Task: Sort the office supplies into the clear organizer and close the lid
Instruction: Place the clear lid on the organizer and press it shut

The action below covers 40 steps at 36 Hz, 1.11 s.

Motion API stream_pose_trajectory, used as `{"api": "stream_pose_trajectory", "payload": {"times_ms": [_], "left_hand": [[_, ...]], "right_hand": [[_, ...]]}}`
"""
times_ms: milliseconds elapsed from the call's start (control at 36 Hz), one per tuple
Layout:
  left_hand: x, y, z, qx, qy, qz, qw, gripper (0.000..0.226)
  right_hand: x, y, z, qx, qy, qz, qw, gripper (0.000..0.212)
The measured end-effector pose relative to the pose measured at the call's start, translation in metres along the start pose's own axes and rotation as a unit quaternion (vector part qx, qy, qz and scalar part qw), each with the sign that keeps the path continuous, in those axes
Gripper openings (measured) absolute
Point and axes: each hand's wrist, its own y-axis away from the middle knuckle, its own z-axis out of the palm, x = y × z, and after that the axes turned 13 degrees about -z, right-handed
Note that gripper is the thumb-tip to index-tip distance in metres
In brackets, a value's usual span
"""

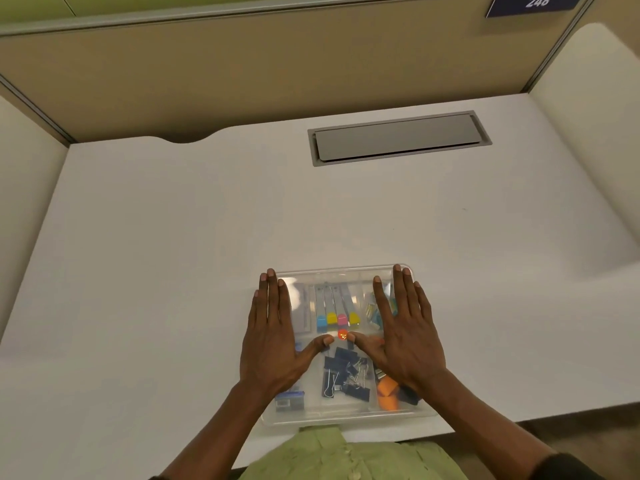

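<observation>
The clear organizer (pixel 341 415) lies at the desk's near edge with its clear lid down over the compartments. Through the lid I see coloured page flags (pixel 337 318), black binder clips (pixel 346 375), an orange block (pixel 386 393), a small blue box (pixel 290 400) and small clips at the upper right (pixel 372 311). My left hand (pixel 273 341) rests flat on the lid's left half, fingers spread. My right hand (pixel 405 337) rests flat on the right half, fingers spread. The thumbs nearly meet at the middle, beside a small orange-red spot (pixel 342 335).
A white desk (pixel 173 271) with tan partition walls behind and at both sides. A grey cable hatch (pixel 398 137) is set into the desk at the back right. The organizer sits close to the desk's front edge, near my green shirt (pixel 346 455).
</observation>
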Motion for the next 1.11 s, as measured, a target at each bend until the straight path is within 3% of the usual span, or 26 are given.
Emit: {"api": "stream_pose_trajectory", "payload": {"times_ms": [278,417,694,1111], "left_hand": [[0.001,0.003,-0.003,0.021,-0.036,0.002,0.999,0.124],[-0.001,0.025,-0.011,0.025,-0.001,-0.004,1.0,0.121],[-0.016,0.081,0.009,0.003,0.047,0.015,0.999,0.127],[-0.01,0.086,0.011,0.03,-0.062,0.029,0.997,0.117]], "right_hand": [[0.001,0.01,-0.003,0.016,-0.032,-0.006,0.999,0.109],[-0.016,0.048,-0.007,0.05,-0.064,-0.006,0.997,0.103],[-0.018,0.088,0.013,-0.002,-0.05,0.012,0.999,0.104],[-0.02,0.084,0.013,-0.014,0.0,0.003,1.0,0.102]]}}
